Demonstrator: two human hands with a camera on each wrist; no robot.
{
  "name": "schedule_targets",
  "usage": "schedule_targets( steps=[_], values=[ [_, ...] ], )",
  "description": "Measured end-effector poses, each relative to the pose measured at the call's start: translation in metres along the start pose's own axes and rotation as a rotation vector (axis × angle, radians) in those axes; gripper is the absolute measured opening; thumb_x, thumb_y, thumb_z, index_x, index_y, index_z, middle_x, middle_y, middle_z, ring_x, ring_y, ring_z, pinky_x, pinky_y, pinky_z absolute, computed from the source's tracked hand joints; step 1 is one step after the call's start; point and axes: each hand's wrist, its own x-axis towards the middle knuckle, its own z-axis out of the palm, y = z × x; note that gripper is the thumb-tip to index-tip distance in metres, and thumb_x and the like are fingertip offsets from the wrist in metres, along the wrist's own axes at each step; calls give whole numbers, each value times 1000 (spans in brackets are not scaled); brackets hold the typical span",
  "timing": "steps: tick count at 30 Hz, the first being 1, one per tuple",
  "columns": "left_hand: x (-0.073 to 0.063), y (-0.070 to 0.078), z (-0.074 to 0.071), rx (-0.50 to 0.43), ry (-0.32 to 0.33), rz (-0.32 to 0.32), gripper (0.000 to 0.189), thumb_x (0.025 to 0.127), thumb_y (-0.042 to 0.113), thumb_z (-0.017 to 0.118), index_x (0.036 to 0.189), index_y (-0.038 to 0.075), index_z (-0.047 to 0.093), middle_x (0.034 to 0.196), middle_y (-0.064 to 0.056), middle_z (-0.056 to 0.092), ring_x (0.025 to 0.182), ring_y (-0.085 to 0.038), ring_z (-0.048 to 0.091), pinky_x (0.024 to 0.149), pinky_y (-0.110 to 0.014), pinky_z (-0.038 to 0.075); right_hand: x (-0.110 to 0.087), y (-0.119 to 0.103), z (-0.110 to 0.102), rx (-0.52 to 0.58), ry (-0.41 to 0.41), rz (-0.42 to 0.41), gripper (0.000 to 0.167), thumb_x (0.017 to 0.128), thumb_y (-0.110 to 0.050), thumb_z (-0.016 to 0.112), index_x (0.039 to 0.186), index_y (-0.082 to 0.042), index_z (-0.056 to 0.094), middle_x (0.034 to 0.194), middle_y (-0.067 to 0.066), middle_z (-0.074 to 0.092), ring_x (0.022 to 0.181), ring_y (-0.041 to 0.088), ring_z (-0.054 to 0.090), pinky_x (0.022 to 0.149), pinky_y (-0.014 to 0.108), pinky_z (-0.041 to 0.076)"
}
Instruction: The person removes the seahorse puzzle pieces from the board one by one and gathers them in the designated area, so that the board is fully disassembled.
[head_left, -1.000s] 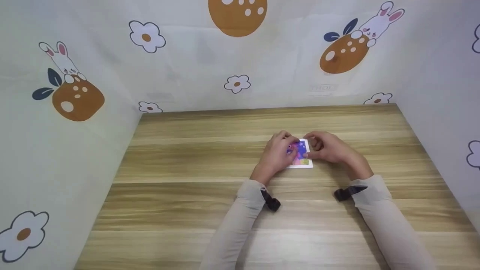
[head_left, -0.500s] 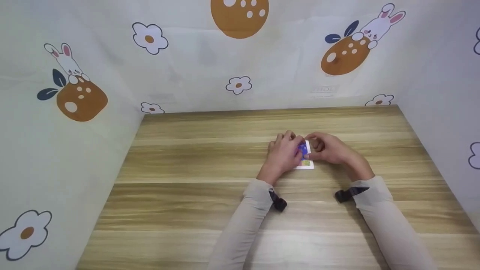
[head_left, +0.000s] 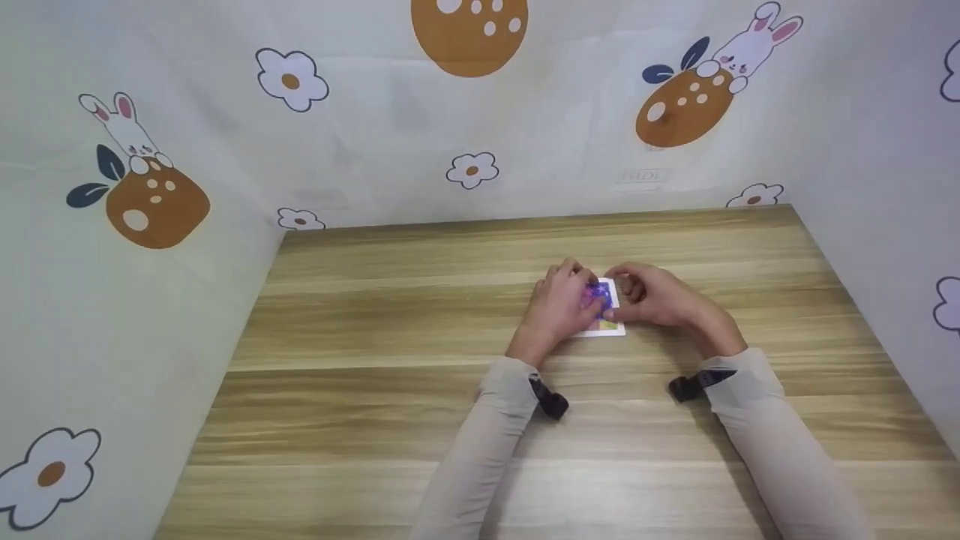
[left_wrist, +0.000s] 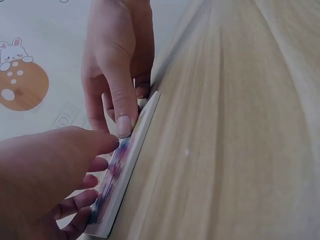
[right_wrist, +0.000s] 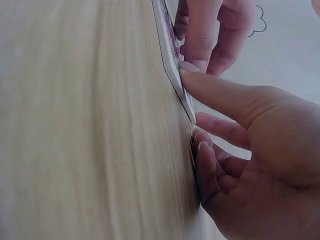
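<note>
A small flat picture board (head_left: 607, 292) with a white border and a blue, pink and yellow print lies on the wooden table. My left hand (head_left: 556, 304) covers its left part, fingers spread loosely. In the left wrist view, the left fingertips (left_wrist: 89, 196) line up along the printed face (left_wrist: 114, 172). From the right, my right hand (head_left: 664, 296) holds the board, its thumb on the print and its index finger at the far corner. The right wrist view shows that thumb (right_wrist: 215, 87) over the board's white edge (right_wrist: 174, 75), with the other fingers curled beside it.
The wood-grain table (head_left: 360, 315) spreads around both hands. Pale cloth walls (head_left: 375, 135) printed with rabbits and flowers enclose its back and sides. Black straps with small cameras (head_left: 553, 405) sit at both cuffs.
My left hand slid right across the picture, covering more of it, then moved back left. The right hand and the board stay nearly in place.
</note>
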Motion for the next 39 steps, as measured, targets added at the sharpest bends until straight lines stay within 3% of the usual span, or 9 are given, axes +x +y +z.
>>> schedule_targets(
  steps=[4, 8, 20, 25, 28, 33, 39],
  values=[
    [0, -1, -1, 15, 9, 7, 29, 105, 32, 67, 131, 20, 74, 135, 0, 64, 129, -22, 62, 106, -42, 57, -1, -2, -1, 0, -66, -35, 89, 80, -27, 98, 152, 2, 54, 111, 15, 65, 98, 26, 59, 85, 31, 48],
    [1, 0, 0, 53, 24, 28, 27, 105, 26, 66, 130, 19, 75, 132, -1, 67, 126, -21, 64, 107, -40, 57, -1, -4, -1, -11, -104, -51, 96, 79, -26, 99, 155, 5, 49, 123, 17, 68, 106, 28, 60, 93, 39, 49],
    [11, -1, 7, 54, 37, 52, 14, 105, 21, 65, 116, 15, 70, 120, -1, 64, 115, -19, 63, 101, -34, 58, -2, -5, 2, -29, -104, -6, 99, 81, -30, 98, 158, 2, 46, 125, 18, 63, 110, 30, 58, 96, 41, 48],
    [14, 1, 6, -18, 37, 82, 20, 101, 10, 65, 120, 13, 71, 121, -1, 69, 117, -17, 66, 105, -30, 58, -1, -5, 0, 3, -97, -47, 94, 80, -25, 98, 156, 1, 49, 129, 18, 67, 108, 29, 60, 96, 41, 49],
    [14, 2, 4, -42, 38, 92, 26, 97, 4, 67, 121, 13, 73, 119, -2, 74, 114, -17, 70, 101, -31, 60, -1, -4, 0, 19, -97, -71, 91, 80, -23, 99, 155, -1, 52, 131, 17, 67, 107, 28, 60, 95, 39, 48],
    [14, 5, 1, -12, 22, 83, 31, 94, 1, 70, 124, 12, 73, 113, -5, 78, 103, -19, 73, 88, -33, 64, -2, -4, 0, 35, -101, -68, 90, 81, -22, 98, 155, -2, 52, 132, 16, 66, 110, 29, 60, 98, 41, 47],
    [14, 10, 0, 61, 22, 90, 27, 98, 5, 69, 124, 11, 74, 110, -6, 79, 102, -19, 75, 87, -33, 65, -3, -6, -1, 44, -105, -47, 90, 81, -22, 97, 156, -3, 50, 133, 17, 65, 116, 32, 61, 105, 48, 48]
  ],
)
